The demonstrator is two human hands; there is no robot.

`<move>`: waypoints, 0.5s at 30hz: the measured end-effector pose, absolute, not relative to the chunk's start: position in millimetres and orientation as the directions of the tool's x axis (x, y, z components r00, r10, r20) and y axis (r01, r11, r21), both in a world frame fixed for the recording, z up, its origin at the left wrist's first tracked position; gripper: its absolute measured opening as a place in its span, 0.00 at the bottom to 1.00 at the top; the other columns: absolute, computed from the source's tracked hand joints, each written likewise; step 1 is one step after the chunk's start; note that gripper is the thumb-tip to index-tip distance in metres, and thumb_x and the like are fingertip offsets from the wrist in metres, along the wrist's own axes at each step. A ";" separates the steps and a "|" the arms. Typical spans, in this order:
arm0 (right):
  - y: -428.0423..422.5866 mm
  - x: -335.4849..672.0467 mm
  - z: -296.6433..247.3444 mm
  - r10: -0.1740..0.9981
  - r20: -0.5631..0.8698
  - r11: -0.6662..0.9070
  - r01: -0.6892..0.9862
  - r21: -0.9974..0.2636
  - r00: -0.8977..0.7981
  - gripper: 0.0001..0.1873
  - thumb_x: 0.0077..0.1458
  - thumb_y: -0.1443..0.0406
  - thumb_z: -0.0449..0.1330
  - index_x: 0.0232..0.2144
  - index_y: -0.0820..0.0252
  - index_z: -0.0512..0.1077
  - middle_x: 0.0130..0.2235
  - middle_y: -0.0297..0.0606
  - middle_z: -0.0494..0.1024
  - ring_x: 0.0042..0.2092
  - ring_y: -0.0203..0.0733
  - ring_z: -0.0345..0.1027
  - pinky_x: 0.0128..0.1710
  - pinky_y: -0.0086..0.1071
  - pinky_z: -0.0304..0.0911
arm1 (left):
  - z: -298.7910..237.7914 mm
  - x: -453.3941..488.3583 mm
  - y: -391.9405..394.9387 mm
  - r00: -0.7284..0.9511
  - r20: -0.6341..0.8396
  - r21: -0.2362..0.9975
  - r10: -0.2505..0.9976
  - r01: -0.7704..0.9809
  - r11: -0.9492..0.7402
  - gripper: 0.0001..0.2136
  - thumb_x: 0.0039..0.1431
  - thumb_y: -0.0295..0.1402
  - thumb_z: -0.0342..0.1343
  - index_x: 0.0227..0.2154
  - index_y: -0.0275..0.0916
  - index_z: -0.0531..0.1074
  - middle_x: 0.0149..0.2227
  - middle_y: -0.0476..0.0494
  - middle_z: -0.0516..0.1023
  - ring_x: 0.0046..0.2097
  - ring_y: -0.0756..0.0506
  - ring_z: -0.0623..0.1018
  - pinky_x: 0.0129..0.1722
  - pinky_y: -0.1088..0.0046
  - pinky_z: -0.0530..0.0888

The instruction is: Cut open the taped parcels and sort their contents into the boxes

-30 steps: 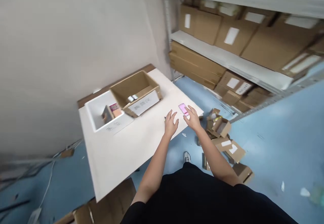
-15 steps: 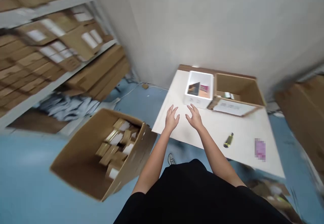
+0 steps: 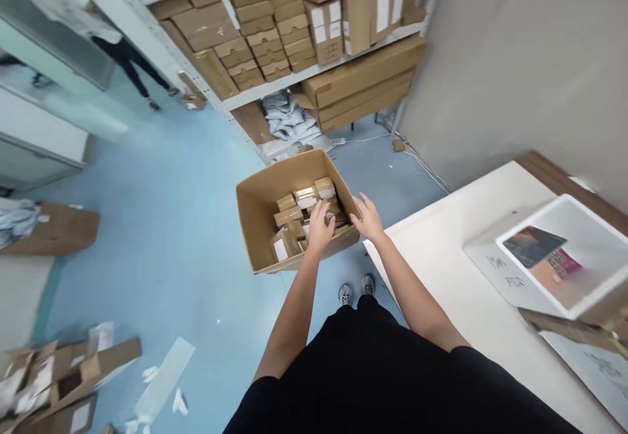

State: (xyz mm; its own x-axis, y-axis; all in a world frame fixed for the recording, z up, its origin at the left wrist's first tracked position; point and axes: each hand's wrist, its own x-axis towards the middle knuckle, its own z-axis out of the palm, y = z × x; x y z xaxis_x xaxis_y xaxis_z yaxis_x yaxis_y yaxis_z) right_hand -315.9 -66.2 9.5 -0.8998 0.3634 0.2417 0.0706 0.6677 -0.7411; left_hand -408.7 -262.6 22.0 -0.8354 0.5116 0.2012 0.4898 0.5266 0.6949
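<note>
The person's left grip (image 3: 320, 228) hangs, fingers loosely parted, over a large open carton (image 3: 255, 224) of small boxes (image 3: 288, 217), while the right grip (image 3: 367, 219) spreads by the carton's rim — near a white tabletop (image 3: 456, 303) bearing a white bin (image 3: 490, 260).

From here, the left hand (image 3: 321, 228) hides parts of some small cartons (image 3: 288, 217) from me. Far right of the right hand (image 3: 367, 218), the picture's edge crops a labelled box (image 3: 586, 365).

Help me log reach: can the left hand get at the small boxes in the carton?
Likely yes: the left hand appears over the open carton; no flap covers the small boxes.
</note>
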 end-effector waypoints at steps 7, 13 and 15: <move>-100.6 -390.2 -9.2 0.205 0.174 0.605 -0.015 -0.796 -0.963 0.36 0.63 0.62 0.61 0.72 0.51 0.64 0.75 0.44 0.57 0.75 0.57 0.52 0.75 0.56 0.52 | 1.0 -432.9 -331.4 -0.957 0.094 0.690 0.275 0.262 0.674 0.26 0.67 0.32 0.58 0.67 0.44 0.69 0.75 0.37 0.61 0.74 0.36 0.64 0.72 0.54 0.64; -160.8 -443.2 -31.8 0.089 0.104 0.594 -0.032 -0.804 -0.991 0.37 0.62 0.63 0.61 0.72 0.52 0.65 0.75 0.44 0.58 0.75 0.57 0.51 0.75 0.56 0.51 | -38.1 -461.7 -397.9 -0.993 0.014 0.682 0.121 0.098 0.725 0.26 0.67 0.33 0.59 0.67 0.46 0.70 0.74 0.38 0.62 0.73 0.37 0.65 0.71 0.55 0.66; -181.9 -460.5 -43.3 0.070 0.075 0.603 -0.017 -0.797 -0.995 0.37 0.61 0.63 0.61 0.72 0.53 0.64 0.75 0.44 0.57 0.75 0.57 0.51 0.75 0.56 0.51 | -58.2 -475.8 -416.1 -0.997 -0.031 0.683 0.075 0.034 0.730 0.25 0.67 0.33 0.58 0.67 0.46 0.69 0.74 0.39 0.62 0.73 0.37 0.65 0.71 0.55 0.66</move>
